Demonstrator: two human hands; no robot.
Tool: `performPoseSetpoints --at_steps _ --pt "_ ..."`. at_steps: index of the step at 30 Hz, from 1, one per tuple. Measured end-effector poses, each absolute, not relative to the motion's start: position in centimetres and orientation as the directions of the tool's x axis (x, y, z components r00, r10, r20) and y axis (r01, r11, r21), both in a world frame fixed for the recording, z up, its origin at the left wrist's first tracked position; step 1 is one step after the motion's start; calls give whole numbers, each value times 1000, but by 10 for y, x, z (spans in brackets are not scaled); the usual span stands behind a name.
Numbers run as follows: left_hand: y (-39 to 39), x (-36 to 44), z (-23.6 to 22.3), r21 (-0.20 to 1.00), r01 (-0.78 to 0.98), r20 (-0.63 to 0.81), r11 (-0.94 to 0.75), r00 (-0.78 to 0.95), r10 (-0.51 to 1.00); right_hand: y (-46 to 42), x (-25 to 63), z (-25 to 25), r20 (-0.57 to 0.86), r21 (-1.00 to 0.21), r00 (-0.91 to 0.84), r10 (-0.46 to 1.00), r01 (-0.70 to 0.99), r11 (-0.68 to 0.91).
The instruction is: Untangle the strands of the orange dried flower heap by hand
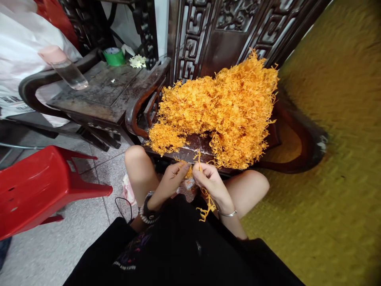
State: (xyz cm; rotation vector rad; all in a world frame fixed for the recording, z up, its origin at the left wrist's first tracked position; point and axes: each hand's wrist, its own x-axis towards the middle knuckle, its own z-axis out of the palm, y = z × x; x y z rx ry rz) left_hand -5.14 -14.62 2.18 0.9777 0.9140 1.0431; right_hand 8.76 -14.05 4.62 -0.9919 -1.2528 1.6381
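Observation:
Low between my knees, my left hand [174, 178] pinches a bunch of small orange plastic flower pieces [189, 173]. Close beside it, my right hand [212, 183] is closed on an orange plastic sprig [209, 204], whose branched end hangs below the palm while another tip sticks up past the fingers. The fingertips of both hands nearly meet. Just beyond them, a large heap of the same orange plastic flowers [238, 111] covers most of a dark wooden chair seat [198, 142]. A smaller clump [166, 138] lies at its left front.
At left, a wooden side table [104, 97] bears green tape [114, 57], pale flowers [137, 61] and a pink-capped bottle [70, 71]. A red plastic stool [38, 184] stands on the floor. The carved chair back [226, 47] rises behind the heap; a yellow textured surface [333, 190] lies right.

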Motion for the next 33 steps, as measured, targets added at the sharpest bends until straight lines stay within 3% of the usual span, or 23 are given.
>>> performPoseSetpoints --at_steps 2,5,11,14,19,21,28,33 --pt "-146 -55 22 952 -227 -137 208 293 946 -140 92 48 -105 -989 -345 933 -65 -136" --pt "-145 -60 21 922 -259 -144 287 457 878 -141 97 49 -121 -984 -381 917 -73 -160" --pt "-152 -53 22 729 -453 -124 514 651 749 -154 89 34 -110 -816 -539 835 -431 -385" --pt "-153 -49 24 644 -494 -148 584 669 728 -159 82 27 -70 -721 -520 851 -563 -403" --pt "-140 -48 23 424 -645 -208 636 614 762 -154 82 31 -130 -605 -389 912 -697 -384" --pt "-137 -48 22 373 -689 -205 622 592 779 -151 86 34 -153 -608 -317 936 -717 -342" --pt "-140 -49 22 474 -683 -153 556 558 816 -147 92 38 -150 -722 -281 948 -624 -300" --pt "-131 -62 20 389 -732 -213 560 520 827 -141 92 32 -147 -785 -187 971 -575 -230"
